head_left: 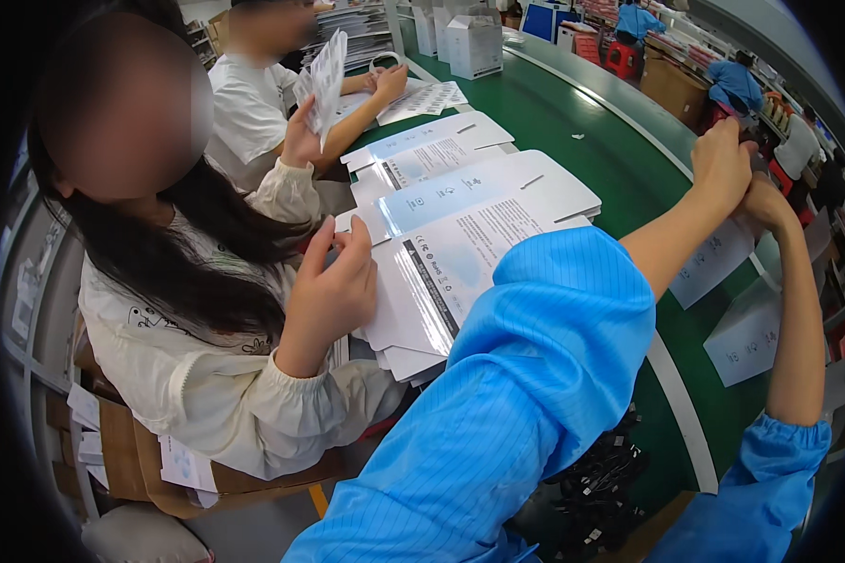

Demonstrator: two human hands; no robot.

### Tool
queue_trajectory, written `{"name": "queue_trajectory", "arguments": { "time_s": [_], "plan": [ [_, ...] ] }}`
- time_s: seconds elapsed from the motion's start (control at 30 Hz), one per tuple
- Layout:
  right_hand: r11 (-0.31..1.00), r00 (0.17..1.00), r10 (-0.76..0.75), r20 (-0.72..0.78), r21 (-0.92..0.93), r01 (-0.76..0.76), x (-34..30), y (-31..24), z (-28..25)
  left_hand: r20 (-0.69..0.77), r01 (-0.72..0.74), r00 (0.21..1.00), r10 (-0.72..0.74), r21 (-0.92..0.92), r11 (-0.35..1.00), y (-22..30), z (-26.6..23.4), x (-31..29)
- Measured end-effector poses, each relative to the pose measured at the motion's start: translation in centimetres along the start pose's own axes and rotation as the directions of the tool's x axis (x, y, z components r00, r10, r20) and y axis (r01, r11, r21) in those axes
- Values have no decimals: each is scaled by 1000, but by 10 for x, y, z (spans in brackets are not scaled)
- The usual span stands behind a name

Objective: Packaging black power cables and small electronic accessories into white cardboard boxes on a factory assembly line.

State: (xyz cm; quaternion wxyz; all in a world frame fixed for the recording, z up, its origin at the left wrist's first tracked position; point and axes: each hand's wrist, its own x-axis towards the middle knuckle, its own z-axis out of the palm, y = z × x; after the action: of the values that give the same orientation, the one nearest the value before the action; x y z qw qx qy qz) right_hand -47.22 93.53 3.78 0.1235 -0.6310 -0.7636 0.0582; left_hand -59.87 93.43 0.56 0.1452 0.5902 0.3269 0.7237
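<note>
Both my arms, in blue sleeves, reach to the far right over the green table (591, 178). My left hand (720, 164) is closed, its fingers curled; what it holds, if anything, is hidden. Right beside it is my right hand (765, 202), also closed, with its fingers mostly out of sight. Just below the hands stands a white box (714, 267) with small print, partly covered by my wrists. Another white box (746, 328) stands nearer, beside my right forearm. Left of my left arm lies a stack of flat printed cartons (483, 220).
A co-worker's hand (333, 296) is by the cartons' left edge; their other hand holds printed sheets (324, 89). Farther back, another person handles a tape-like ring (385, 62). Black cables (606, 479) lie below my left arm. White boxes (474, 47) stand at the back.
</note>
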Motion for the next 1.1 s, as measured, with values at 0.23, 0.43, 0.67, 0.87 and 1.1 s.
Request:
{"name": "queue_trajectory", "arguments": {
  "time_s": [0.23, 0.43, 0.67, 0.87, 1.1],
  "plan": [
    [1000, 999, 10, -39, 26, -9, 6, 18, 5, 21, 25, 999, -25, -6, 1000, -1, 3, -5],
    [974, 871, -187, -455, -199, 106, -40, -22, 33, 110, 165, 980, -164, 2, 986, -14, -11, 7],
    [936, 861, -269, -432, -327, 129, -90, -6, 75, 179, -518, 850, 496, 109, 848, 17, 1, -16],
    [866, 747, -472, -467, -404, 295, -122, -16, 87, 864, -589, 497, 84, 264, 764, -3, 27, -8],
    [877, 792, -462, -399, -337, 342, -188, -30, 50, 949, -664, 238, -206, 314, 679, 16, 48, -23]
  ]
}}
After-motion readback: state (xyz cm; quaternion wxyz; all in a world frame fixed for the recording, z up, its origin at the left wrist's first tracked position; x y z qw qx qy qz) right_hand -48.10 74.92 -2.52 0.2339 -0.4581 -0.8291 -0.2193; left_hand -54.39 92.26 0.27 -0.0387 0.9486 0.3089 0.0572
